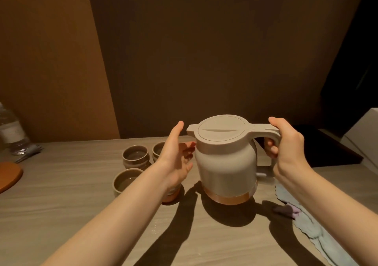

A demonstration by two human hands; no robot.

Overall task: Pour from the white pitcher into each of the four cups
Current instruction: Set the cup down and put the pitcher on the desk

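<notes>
Right hand [286, 145] clenched round the handle of the pitcher [226, 159], which sits upright at table [61, 194] centre, spout pointing to 9 o'clock; left hand [178, 159] open, palm beside the body, contact unclear. Risks, as judged: the four cups [135, 155] cluster tight at 9 to 10 o'clock, two largely hidden behind the left wrist, so a tilt could splash between rims or the forearm knock the nearest one; the lid might slip if loose. No readable writing; bottle [12, 130] label at far 9 o'clock too blurred.
</notes>
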